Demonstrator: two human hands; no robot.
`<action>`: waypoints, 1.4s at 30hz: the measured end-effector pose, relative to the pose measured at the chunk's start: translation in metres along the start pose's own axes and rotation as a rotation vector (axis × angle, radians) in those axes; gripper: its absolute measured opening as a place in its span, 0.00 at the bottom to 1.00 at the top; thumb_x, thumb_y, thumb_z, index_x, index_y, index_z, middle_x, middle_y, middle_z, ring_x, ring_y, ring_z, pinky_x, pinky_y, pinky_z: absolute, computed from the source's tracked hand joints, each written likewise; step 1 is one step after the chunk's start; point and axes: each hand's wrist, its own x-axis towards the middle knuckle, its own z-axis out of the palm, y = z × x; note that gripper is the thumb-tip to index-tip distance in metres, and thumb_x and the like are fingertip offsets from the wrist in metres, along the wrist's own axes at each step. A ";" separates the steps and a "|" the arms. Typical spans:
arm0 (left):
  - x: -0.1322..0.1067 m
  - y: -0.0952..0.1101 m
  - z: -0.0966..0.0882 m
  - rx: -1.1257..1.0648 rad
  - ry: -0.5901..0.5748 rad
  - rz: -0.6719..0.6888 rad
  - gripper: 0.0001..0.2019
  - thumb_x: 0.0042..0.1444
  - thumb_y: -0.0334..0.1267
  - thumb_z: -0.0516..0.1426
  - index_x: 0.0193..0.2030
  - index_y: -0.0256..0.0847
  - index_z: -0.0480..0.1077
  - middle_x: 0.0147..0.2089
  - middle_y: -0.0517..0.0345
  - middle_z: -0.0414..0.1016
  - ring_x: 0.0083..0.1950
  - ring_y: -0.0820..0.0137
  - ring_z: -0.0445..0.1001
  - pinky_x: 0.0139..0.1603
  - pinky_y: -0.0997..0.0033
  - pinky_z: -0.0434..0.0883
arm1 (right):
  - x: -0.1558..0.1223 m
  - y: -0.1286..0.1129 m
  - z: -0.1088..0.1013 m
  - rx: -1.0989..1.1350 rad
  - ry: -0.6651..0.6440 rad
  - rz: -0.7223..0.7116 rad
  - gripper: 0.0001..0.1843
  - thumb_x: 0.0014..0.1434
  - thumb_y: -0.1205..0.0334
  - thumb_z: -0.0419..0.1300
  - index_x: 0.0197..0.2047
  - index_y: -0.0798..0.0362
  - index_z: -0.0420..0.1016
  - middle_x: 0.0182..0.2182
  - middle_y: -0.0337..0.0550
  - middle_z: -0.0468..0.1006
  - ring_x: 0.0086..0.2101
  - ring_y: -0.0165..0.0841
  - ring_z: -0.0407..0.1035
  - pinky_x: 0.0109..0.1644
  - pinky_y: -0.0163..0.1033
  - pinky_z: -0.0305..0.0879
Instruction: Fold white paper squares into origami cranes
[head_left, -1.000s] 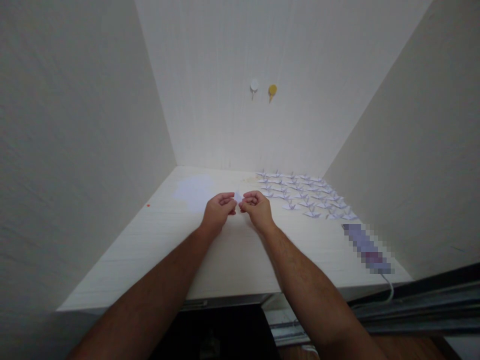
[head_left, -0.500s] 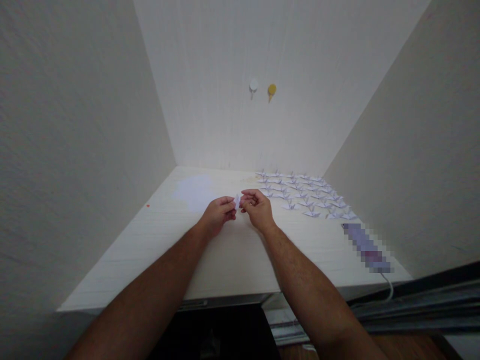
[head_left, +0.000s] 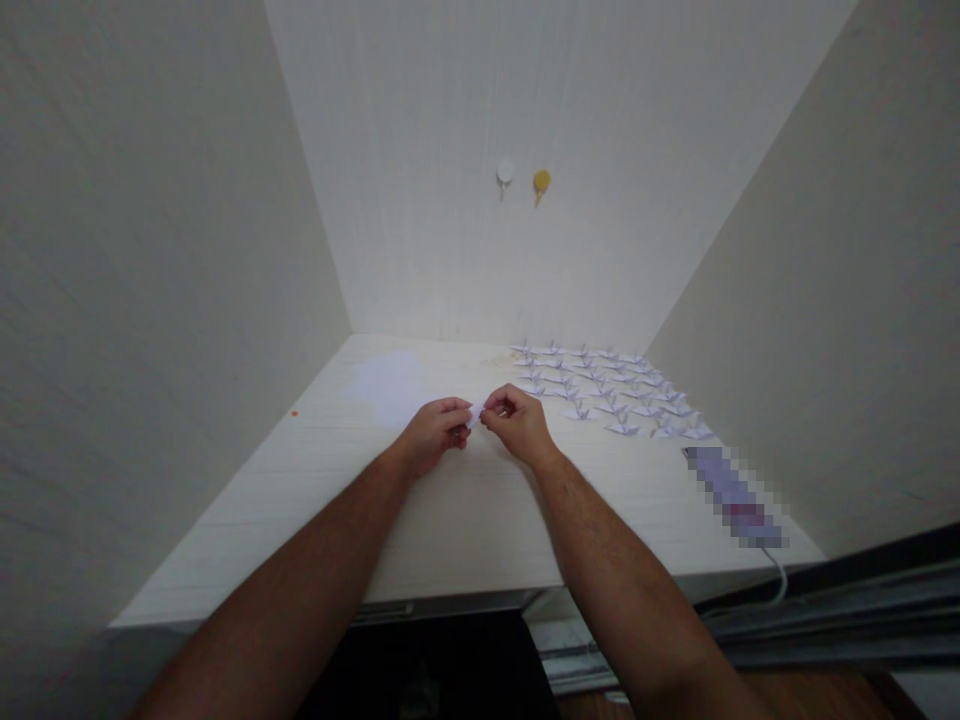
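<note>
Between my two hands, over the middle of the white desk, is a small folded piece of white paper. My left hand pinches its left side between thumb and fingers. On the right side, the thumb and fingertips of my right hand are closed on its edge. Fingers cover much of the paper, so its exact folded shape is hard to make out. Beyond my left hand lie loose sheets of white paper. Several rows of white paper cranes stand to the right of my right hand.
A pixelated flat object with a white cable lies near the right edge. Walls enclose the desk on three sides. A white hook and a yellow hook are on the back wall. A small orange speck lies at left.
My right hand's fingers have closed in on the paper, which now sits slightly lower and more tilted. My left hand keeps its hold in nearly the same place.
</note>
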 end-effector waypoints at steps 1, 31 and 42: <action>0.000 0.000 -0.001 0.016 -0.010 -0.002 0.14 0.43 0.39 0.65 0.34 0.34 0.70 0.22 0.62 0.67 0.22 0.77 0.64 0.23 0.76 0.64 | 0.000 -0.001 -0.001 -0.027 -0.003 -0.017 0.04 0.48 0.63 0.63 0.29 0.53 0.72 0.24 0.36 0.75 0.25 0.27 0.68 0.30 0.32 0.65; -0.007 0.010 0.001 0.185 -0.066 0.249 0.14 0.49 0.44 0.65 0.33 0.37 0.67 0.22 0.61 0.71 0.23 0.74 0.68 0.27 0.73 0.66 | -0.003 -0.012 0.001 -0.603 -0.032 -0.454 0.11 0.64 0.66 0.49 0.35 0.51 0.73 0.31 0.45 0.76 0.35 0.34 0.69 0.41 0.37 0.65; -0.006 0.006 -0.001 0.235 -0.067 0.247 0.17 0.49 0.48 0.64 0.31 0.38 0.65 0.19 0.66 0.65 0.19 0.78 0.62 0.20 0.76 0.60 | -0.002 -0.008 -0.003 -0.535 -0.132 -0.507 0.13 0.65 0.65 0.51 0.33 0.50 0.75 0.34 0.45 0.77 0.37 0.32 0.70 0.42 0.35 0.66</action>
